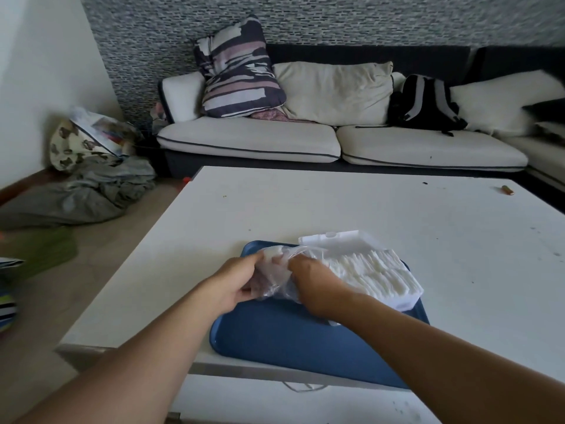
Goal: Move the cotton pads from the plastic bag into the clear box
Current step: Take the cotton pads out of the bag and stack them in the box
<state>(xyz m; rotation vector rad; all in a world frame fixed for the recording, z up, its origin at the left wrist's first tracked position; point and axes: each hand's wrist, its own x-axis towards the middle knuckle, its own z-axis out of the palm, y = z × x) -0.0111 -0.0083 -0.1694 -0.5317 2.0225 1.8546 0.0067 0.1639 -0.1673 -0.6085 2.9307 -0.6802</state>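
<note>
Head view: both hands, left (237, 281) and right (315, 284), pinch the bag (275, 270) over the tray (290, 338), pads (376, 270) in the box (336, 237).

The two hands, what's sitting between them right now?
In the head view, the crumpled plastic bag lies between the left hand and right hand; both grip it above the blue tray.

Tray (305, 347) on table (336, 209), near edge. On tray: bag (275, 270) left, box (406, 301) of pads (376, 270) right, touching. Sofa (305, 142) behind table.
</note>
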